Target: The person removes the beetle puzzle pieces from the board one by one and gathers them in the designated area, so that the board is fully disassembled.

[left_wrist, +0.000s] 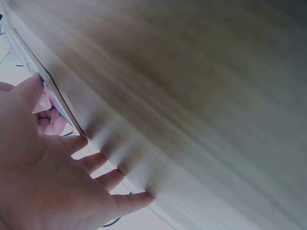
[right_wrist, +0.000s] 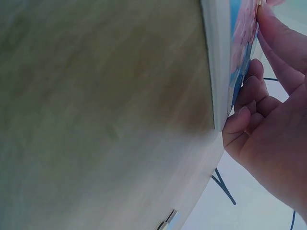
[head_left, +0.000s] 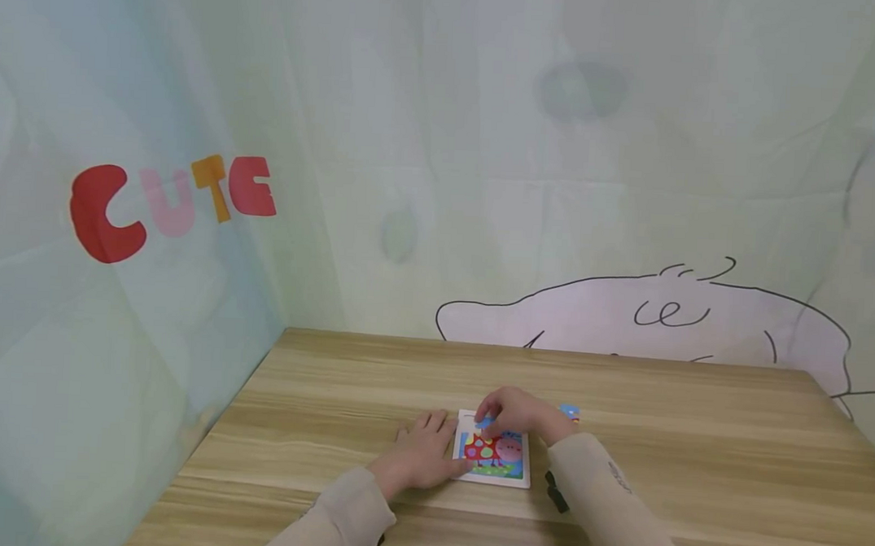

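A small jigsaw puzzle (head_left: 492,473) in a white frame lies on the wooden table, showing a pink-faced, spotted red creature on blue and green. My left hand (head_left: 425,453) rests beside it with fingers spread, fingertips on the table and the thumb on the frame's left edge. Over the puzzle's upper part, my right hand (head_left: 517,410) pinches a small blue puzzle piece (head_left: 485,422) between thumb and index finger. In the right wrist view, the other fingers of that hand (right_wrist: 276,129) curl at the frame's edge. Whether the piece touches the board is hard to tell.
Another blue puzzle piece (head_left: 570,411) lies on the table behind the right wrist. A dark strap (head_left: 556,491) hangs under the right sleeve. A printed cloth wall (head_left: 438,249) rises along the table's far and left edges (head_left: 332,333).
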A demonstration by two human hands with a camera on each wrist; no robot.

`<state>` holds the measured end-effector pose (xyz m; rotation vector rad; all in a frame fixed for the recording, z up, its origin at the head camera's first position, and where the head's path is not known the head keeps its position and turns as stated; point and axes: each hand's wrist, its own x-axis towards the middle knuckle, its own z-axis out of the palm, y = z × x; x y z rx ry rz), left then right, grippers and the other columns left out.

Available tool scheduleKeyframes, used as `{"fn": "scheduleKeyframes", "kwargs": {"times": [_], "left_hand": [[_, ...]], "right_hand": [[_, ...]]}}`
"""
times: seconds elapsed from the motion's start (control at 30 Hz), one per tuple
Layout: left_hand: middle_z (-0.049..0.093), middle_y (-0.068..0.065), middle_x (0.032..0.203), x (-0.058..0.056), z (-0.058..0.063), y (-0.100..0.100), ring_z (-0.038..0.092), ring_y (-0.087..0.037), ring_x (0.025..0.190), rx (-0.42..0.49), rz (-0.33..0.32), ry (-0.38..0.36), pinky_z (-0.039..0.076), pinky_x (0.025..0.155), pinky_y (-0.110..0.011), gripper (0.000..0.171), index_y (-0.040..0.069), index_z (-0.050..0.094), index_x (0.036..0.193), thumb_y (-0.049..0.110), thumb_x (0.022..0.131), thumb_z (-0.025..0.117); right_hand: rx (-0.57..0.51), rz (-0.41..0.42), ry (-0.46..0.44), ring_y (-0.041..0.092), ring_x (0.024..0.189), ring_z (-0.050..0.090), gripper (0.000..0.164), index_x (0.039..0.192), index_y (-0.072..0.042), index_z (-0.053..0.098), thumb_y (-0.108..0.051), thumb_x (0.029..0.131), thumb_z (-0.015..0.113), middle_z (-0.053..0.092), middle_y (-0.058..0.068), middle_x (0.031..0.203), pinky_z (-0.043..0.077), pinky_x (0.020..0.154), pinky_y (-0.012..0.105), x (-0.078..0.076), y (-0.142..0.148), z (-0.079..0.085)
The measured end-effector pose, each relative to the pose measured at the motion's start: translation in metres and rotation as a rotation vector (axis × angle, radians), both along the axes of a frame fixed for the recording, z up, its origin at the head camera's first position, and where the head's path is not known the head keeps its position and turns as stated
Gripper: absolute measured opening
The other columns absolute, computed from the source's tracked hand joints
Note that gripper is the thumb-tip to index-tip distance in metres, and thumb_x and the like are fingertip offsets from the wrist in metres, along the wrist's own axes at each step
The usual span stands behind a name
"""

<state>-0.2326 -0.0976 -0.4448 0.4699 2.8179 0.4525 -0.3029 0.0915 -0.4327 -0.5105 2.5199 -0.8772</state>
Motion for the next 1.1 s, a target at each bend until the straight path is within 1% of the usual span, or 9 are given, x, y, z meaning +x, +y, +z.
{"fn": "scheduleKeyframes", "kwargs": {"times": [0.2, 0.43, 0.57, 0.7, 0.93, 1.1], "left_hand": [[0.031, -0.016, 0.153, 0.0003, 0.0011, 0.0004, 0.026, -0.04, 0.141, -0.001, -0.003, 0.007, 0.021, 0.105, -0.071, 0.078, 0.005, 0.039, 0.146, 0.057, 0.09, 0.056], [0.031, -0.017, 0.153, 0.0006, 0.0007, 0.0002, 0.025, -0.041, 0.141, 0.008, -0.004, 0.009, 0.02, 0.106, -0.071, 0.077, 0.005, 0.04, 0.146, 0.056, 0.09, 0.055], [0.032, -0.017, 0.153, 0.0009, 0.0014, 0.0004, 0.025, -0.041, 0.141, 0.012, -0.005, 0.008, 0.02, 0.106, -0.071, 0.078, 0.005, 0.039, 0.146, 0.056, 0.09, 0.055], [0.032, -0.017, 0.153, 0.001, 0.0027, 0.0007, 0.025, -0.041, 0.141, 0.013, -0.007, 0.006, 0.02, 0.106, -0.071, 0.078, 0.005, 0.039, 0.146, 0.056, 0.09, 0.055], [0.032, -0.017, 0.153, 0.0009, 0.0017, 0.0001, 0.026, -0.04, 0.141, 0.005, -0.003, 0.003, 0.02, 0.106, -0.071, 0.077, 0.005, 0.039, 0.146, 0.056, 0.09, 0.056], [0.031, -0.017, 0.153, 0.0005, 0.001, -0.0003, 0.025, -0.04, 0.141, 0.005, -0.003, 0.005, 0.02, 0.106, -0.071, 0.078, 0.005, 0.039, 0.146, 0.055, 0.09, 0.056]], "right_hand": [[0.01, 0.008, 0.026, 0.018, 0.087, 0.052, 0.012, 0.09, -0.017, 0.069, -0.01, 0.083, 0.074, 0.059, -0.001, 0.091, 0.046, 0.083, 0.041, 0.0015, -0.0015, 0.0006], [0.001, 0.009, 0.053, 0.019, 0.092, 0.052, 0.013, 0.088, -0.016, 0.067, -0.008, 0.082, 0.075, 0.06, -0.001, 0.096, 0.046, 0.09, 0.046, 0.0031, -0.0028, -0.0001], [-0.006, 0.016, 0.058, 0.019, 0.093, 0.053, 0.013, 0.088, -0.016, 0.066, -0.008, 0.083, 0.074, 0.061, -0.001, 0.096, 0.045, 0.092, 0.047, 0.0029, -0.0024, -0.0013], [-0.016, 0.013, 0.057, 0.019, 0.091, 0.052, 0.013, 0.089, -0.015, 0.066, -0.007, 0.083, 0.074, 0.061, 0.0, 0.094, 0.046, 0.09, 0.046, 0.0025, -0.0021, -0.0021], [-0.026, -0.018, 0.065, 0.017, 0.086, 0.054, 0.021, 0.099, -0.013, 0.066, -0.011, 0.081, 0.077, 0.06, 0.001, 0.092, 0.049, 0.084, 0.04, 0.0013, -0.0013, -0.0039], [-0.042, -0.054, 0.054, 0.016, 0.084, 0.056, 0.019, 0.097, -0.012, 0.067, -0.015, 0.081, 0.078, 0.062, -0.001, 0.09, 0.05, 0.082, 0.038, 0.0011, 0.0009, -0.0043]]}}
